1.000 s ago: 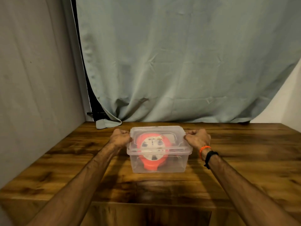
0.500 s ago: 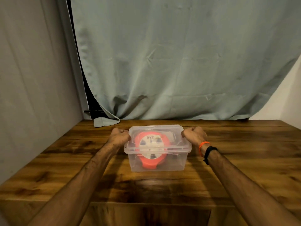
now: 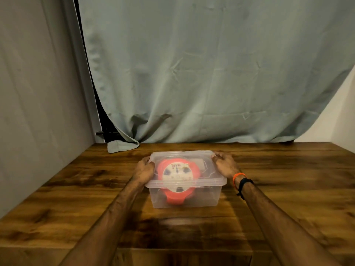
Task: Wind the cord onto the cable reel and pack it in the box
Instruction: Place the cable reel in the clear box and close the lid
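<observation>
A clear plastic box [image 3: 209, 196] with its clear lid [image 3: 215, 181] on top stands on the wooden table [image 3: 288, 189]. Inside it lies the red cable reel [image 3: 172, 200] with a white round face. No loose cord shows outside the box. My left hand [image 3: 144, 168] presses against the left edge of the lid, fingers curled on the rim. On the opposite edge, my right hand [image 3: 223, 164] grips the rim the same way. An orange band and a black band circle my right wrist.
A grey-green curtain [image 3: 192, 73] hangs behind the table, its hem [image 3: 121, 146] resting on the back left corner. A grey wall closes the left side. The table's front edge [image 3: 172, 252] runs near the bottom of the view.
Both hands have shifted from closed fists at the lid's back corners to flatter grips along its side edges. The box stays in the same spot on the table.
</observation>
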Demonstrator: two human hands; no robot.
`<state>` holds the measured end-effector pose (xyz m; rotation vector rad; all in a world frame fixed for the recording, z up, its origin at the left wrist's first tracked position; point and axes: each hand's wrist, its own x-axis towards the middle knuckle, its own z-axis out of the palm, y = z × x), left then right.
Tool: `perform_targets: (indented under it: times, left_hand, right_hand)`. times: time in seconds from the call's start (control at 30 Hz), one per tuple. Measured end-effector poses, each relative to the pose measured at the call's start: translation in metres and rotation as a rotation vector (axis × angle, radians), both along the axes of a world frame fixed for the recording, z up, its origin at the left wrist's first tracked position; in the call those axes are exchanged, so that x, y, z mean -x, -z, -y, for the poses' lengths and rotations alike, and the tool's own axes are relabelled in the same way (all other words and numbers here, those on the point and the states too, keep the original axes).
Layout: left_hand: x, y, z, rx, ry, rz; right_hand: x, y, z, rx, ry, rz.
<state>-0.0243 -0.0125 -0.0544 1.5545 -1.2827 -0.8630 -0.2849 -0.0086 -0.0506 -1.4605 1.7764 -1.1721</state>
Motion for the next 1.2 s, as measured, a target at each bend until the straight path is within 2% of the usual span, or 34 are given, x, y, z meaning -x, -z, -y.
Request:
perform_targets:
  times: [0.2,0.3,0.37,0.5,0.8,0.97,1.2]
  left_hand:
    - [-0.001,0.003,0.001,0.014,0.008,-0.080]
    - [-0.002,0.000,-0.001,-0.047,0.036,-0.179]
    - [-0.006,-0.006,-0.002,-0.138,0.054,-0.248]
    - [-0.025,-0.018,0.000,-0.349,0.095,-0.251]
    - [-0.027,-0.021,0.000,-0.554,0.123,-0.305]
    - [-0.029,-0.022,0.000,-0.516,0.107,-0.282]
    - [-0.030,-0.026,0.003,-0.441,0.029,-0.130]
  right_hand:
    - [0.001,0.006,0.006,0.030,0.014,0.084]
    - [0.001,0.003,0.005,-0.006,0.023,0.138]
    - [0.003,0.000,0.003,-0.092,0.015,0.217]
    - [0.019,-0.008,-0.007,-0.340,-0.058,0.364]
    - [0.026,-0.009,-0.007,-0.517,-0.088,0.495]
    - [0.024,-0.011,-0.013,-0.504,-0.081,0.567]
    - [0.028,-0.023,-0.006,-0.486,-0.122,0.434]
